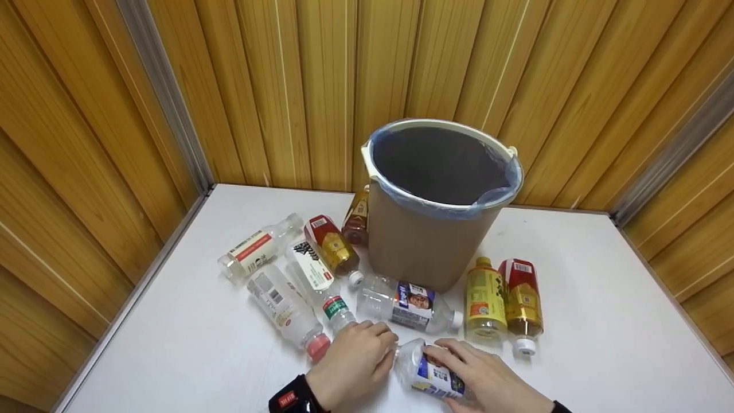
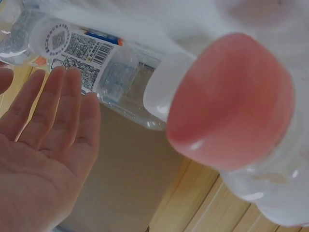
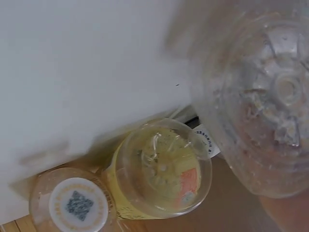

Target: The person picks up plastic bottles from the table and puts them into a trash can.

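Observation:
My right hand (image 1: 481,373) holds a clear plastic bottle (image 1: 408,361) with a blue-and-white label, lying on its side; its ridged base (image 3: 285,92) looms close in the right wrist view. At the bottle's neck end is my left hand (image 1: 358,358), thumb apart from the other fingers. In the left wrist view its palm shows and its fingers (image 2: 60,106) look fairly straight; whether they touch the neck is hard to see. Behind both hands a similar labelled bottle (image 1: 413,304) lies against the bin. Beside the left hand lies a frosted bottle with a pink cap (image 1: 318,346).
A brown bin (image 1: 424,246) with a blue liner stands at the back centre. Several bottles lie left of it, including a red-labelled bottle (image 1: 332,244) and a clear bottle (image 1: 252,252). At right are a yellow bottle (image 1: 484,298) and another red-labelled bottle (image 1: 522,292). Wood-patterned walls enclose the white table.

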The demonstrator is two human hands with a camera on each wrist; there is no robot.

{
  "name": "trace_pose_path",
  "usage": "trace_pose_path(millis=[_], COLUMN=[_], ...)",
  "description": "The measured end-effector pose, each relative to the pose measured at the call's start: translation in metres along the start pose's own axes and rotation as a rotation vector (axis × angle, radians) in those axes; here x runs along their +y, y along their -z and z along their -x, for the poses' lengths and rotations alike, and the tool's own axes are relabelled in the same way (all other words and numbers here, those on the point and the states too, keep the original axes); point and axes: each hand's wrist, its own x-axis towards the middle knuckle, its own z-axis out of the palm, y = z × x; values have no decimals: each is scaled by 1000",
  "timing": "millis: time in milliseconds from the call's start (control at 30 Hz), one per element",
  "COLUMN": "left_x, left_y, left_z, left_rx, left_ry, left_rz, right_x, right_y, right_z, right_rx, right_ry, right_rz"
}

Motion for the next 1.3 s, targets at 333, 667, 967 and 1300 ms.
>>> trace_pose_path(millis=[333,667,967,1300], left_x=[-4,-13,-22,-24], left_y=[6,25,41,58], left_z=[-2,-9,-17,-28], left_rx=[-11,146,284,310], left_ry=[29,72,167,213], left_rz=[50,93,105,110], right_x=[0,-6,-11,-20], right_y=[4,7,17,44], right_z=[-2,-6,-19,-27], right_rx=[-5,161,183,125], right_ry=[-39,9,83,55], right_rz=[-123,-435,-1073,-1347])
